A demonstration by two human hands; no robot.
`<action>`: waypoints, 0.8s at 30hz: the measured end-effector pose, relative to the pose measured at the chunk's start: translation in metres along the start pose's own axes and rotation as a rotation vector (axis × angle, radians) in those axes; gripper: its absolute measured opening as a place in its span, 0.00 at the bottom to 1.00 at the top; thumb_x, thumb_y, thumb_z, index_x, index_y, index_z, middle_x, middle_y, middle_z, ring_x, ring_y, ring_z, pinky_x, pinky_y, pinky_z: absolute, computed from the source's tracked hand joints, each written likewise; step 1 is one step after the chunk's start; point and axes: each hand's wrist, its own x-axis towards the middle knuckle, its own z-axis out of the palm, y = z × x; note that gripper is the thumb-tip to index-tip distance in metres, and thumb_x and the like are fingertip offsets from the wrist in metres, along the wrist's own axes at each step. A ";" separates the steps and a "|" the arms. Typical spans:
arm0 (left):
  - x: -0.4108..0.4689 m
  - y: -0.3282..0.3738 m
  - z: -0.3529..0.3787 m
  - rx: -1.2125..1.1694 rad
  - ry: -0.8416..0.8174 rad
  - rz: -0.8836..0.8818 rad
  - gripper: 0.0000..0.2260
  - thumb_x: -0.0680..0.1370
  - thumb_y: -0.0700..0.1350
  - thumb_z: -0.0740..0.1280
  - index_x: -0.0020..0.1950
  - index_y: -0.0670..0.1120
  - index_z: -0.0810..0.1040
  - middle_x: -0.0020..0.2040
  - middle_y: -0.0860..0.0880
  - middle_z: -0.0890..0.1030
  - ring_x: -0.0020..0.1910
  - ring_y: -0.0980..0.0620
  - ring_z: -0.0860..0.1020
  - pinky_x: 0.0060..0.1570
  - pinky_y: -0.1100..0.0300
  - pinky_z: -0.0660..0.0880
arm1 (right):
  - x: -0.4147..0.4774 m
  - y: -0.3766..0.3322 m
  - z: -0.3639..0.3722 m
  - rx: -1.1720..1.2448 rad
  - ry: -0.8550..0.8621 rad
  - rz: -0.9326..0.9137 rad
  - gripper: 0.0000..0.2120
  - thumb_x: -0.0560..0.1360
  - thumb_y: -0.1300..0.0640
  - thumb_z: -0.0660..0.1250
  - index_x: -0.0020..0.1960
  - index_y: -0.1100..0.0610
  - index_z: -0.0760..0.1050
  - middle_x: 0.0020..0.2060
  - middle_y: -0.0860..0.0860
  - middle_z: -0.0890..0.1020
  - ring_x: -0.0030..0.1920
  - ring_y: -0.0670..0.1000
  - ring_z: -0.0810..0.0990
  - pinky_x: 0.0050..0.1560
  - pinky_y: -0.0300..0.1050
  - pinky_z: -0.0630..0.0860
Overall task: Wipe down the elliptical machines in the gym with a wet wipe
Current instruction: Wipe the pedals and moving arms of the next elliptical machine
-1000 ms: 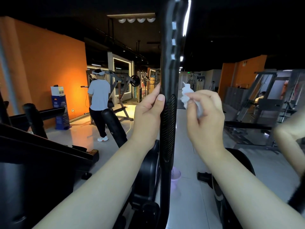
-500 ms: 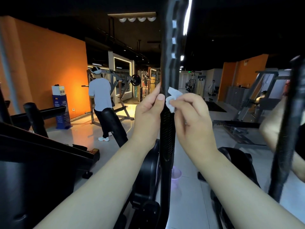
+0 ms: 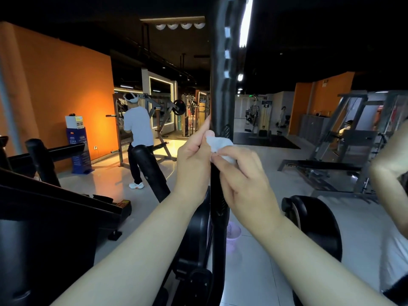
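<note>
A black upright handlebar (image 3: 223,69) of the elliptical machine rises straight up the middle of the view. My left hand (image 3: 194,160) grips it from the left at its ribbed section, thumb pointing up along the bar. My right hand (image 3: 245,184) pinches a crumpled white wet wipe (image 3: 219,145) and presses it against the front of the bar, just beside my left thumb. The elliptical's black flywheel housing (image 3: 194,241) sits below my wrists.
Another elliptical's black frame (image 3: 50,208) fills the lower left. A pink basket (image 3: 233,235) stands on the floor behind the bar. Another person's arm (image 3: 390,164) reaches in at the right edge. A person in a white shirt (image 3: 138,138) stands by a weight machine.
My right hand has brought the wipe leftward from beside the bar onto its front, and then slightly down it. My left hand has kept its grip. The black bar at the right has swung away.
</note>
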 end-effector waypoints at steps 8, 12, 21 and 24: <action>0.000 -0.005 -0.005 -0.013 -0.034 -0.034 0.18 0.85 0.42 0.61 0.76 0.44 0.72 0.72 0.42 0.76 0.73 0.45 0.74 0.75 0.46 0.68 | 0.014 0.005 -0.007 0.039 0.109 0.111 0.12 0.79 0.68 0.63 0.57 0.65 0.82 0.55 0.58 0.80 0.57 0.60 0.78 0.62 0.45 0.73; -0.002 -0.001 -0.002 -0.012 0.027 -0.089 0.17 0.85 0.37 0.60 0.73 0.48 0.74 0.74 0.42 0.74 0.74 0.47 0.71 0.67 0.60 0.75 | 0.006 0.002 0.001 -0.037 -0.013 -0.030 0.10 0.78 0.66 0.64 0.54 0.66 0.82 0.54 0.56 0.81 0.53 0.59 0.79 0.52 0.53 0.78; -0.003 0.000 -0.002 0.006 -0.066 -0.007 0.18 0.86 0.40 0.59 0.76 0.40 0.71 0.63 0.45 0.82 0.57 0.52 0.82 0.55 0.61 0.80 | 0.024 0.011 -0.008 0.138 0.186 0.271 0.11 0.78 0.67 0.62 0.52 0.62 0.83 0.54 0.52 0.78 0.57 0.57 0.78 0.60 0.44 0.74; -0.002 -0.003 -0.003 0.010 -0.029 -0.017 0.18 0.86 0.41 0.60 0.76 0.40 0.71 0.68 0.42 0.79 0.69 0.46 0.77 0.72 0.49 0.72 | 0.017 0.007 -0.006 0.104 0.171 0.212 0.10 0.78 0.66 0.62 0.52 0.64 0.82 0.54 0.53 0.79 0.57 0.57 0.78 0.63 0.41 0.71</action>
